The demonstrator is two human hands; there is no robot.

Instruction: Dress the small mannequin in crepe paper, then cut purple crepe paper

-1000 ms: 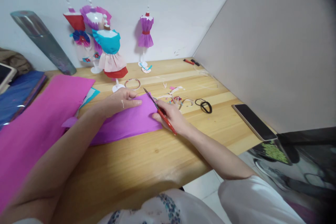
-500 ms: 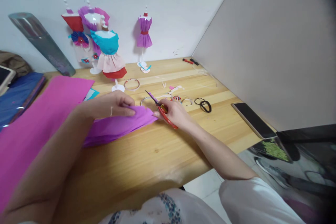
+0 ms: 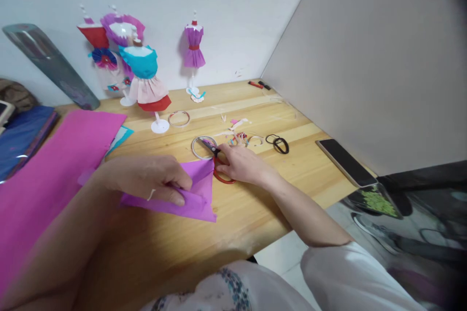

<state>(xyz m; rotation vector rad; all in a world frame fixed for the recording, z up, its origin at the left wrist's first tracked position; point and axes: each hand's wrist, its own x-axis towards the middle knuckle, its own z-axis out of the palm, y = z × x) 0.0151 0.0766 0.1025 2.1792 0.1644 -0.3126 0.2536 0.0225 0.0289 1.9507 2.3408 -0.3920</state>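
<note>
Purple crepe paper (image 3: 202,189) lies partly opened over the front of the wooden table, its right end cut to a straight edge. My left hand (image 3: 153,180) pinches it between thumb and fingers. Red-handled scissors (image 3: 222,175) are in my right hand (image 3: 242,163), blades pointing left and away from me. The right fingertips are close to the paper's upper right corner; whether they touch it I cannot tell. Just behind the blades is a silver ring-shaped roll (image 3: 195,150). A large pink paper sheet (image 3: 69,155) spreads under and beside my left forearm.
Several small dress forms in paper clothes, one in a turquoise top (image 3: 146,65), stand along the wall. A tape roll (image 3: 178,118), paper scraps (image 3: 239,126), black hair ties (image 3: 279,144) and a phone (image 3: 346,161) lie about. A tall bottle (image 3: 51,63) leans at left.
The folded purple paper has been spread open, with its right end now hanging toward me. My left hand has moved lower and nearer. The scissors have turned slightly, blades lower over the silver ring.
</note>
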